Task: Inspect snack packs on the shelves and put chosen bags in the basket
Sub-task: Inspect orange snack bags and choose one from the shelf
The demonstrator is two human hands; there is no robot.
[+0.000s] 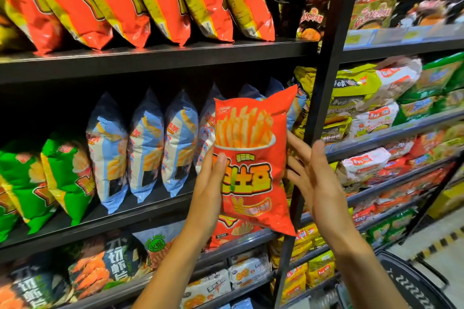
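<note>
So there's this red snack bag (253, 158) with fries in a cup printed on it and big yellow lettering below. It's puffy, sealed, held upright with a slight tilt, front facing the camera, out in front of the middle shelf's blue-and-white bags (145, 145). The dark basket (411, 283) sits near, bottom right, only its rim showing.

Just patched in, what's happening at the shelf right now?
A person is holding up a red bag of fries-style snacks in front of the snack shelves, front side facing them, as if checking it. The left hand grips the bag's left edge with the thumb across the front; the right hand supports the right edge with its fingers behind the bag. Blue-and-white bags stand on the shelf behind it. The dark basket sits low at the right, and the bag is not in it yet.
</note>
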